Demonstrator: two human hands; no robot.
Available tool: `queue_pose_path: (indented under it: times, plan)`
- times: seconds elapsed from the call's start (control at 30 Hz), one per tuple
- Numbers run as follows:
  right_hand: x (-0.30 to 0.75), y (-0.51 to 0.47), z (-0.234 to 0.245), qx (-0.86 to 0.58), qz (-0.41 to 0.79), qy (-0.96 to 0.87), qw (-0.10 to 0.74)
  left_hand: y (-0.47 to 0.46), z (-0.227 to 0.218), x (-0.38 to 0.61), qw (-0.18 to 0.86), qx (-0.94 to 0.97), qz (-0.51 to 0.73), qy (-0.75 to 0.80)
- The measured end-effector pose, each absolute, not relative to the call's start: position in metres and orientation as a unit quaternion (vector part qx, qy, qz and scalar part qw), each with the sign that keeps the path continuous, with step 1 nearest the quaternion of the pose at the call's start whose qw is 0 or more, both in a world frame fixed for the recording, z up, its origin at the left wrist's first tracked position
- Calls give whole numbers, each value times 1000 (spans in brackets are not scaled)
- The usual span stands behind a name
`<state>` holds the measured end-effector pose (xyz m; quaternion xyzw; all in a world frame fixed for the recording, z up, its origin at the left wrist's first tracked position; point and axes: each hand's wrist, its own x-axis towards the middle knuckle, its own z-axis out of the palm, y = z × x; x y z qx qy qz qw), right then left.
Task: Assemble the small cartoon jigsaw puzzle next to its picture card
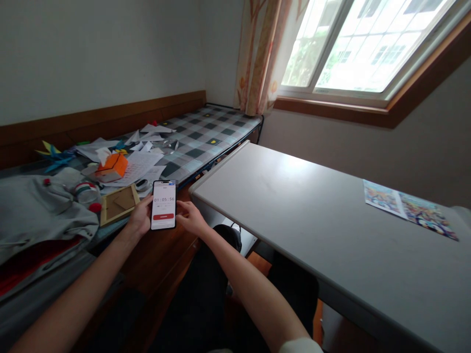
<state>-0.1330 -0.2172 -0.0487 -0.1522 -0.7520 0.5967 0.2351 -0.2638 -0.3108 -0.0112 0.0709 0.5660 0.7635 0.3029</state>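
A black-edged smartphone (164, 223) is held upright in front of me, its lit screen showing a timer that reads 01:05:56 above a red button. My left hand (141, 215) is closed on the phone's left edge, its fingers partly hidden behind it. At the phone's right edge is my right hand (191, 218), fingers bent and tips gripping the side. Just left of my left hand, a wooden picture frame (119, 205) lies back side up on the bed's edge.
A bed with a checked cover (206, 132) carries papers (142, 164), an orange tissue box (112, 166), a lidded jar (87, 192) and a grey bag (44, 211). On the right stands a white table (294, 215) with a colourful printed sheet (427, 213).
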Motion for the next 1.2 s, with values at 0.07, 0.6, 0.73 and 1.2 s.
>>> queue_pose_path:
  times: [0.07,0.6,0.73,1.2]
  plan:
    - [-133,-218,-49,-151,594,-754,237,-311,-11,-263,304,69,763,566]
    - [-133,-219,-52,-170,647,-702,245,-312,-20,-270,291,115,741,594]
    - [-135,-221,-53,-183,677,-670,242,-316,-22,-269,281,215,657,665]
    - [-121,-235,-60,-97,730,-654,173,-322,-40,-297,131,258,550,783]
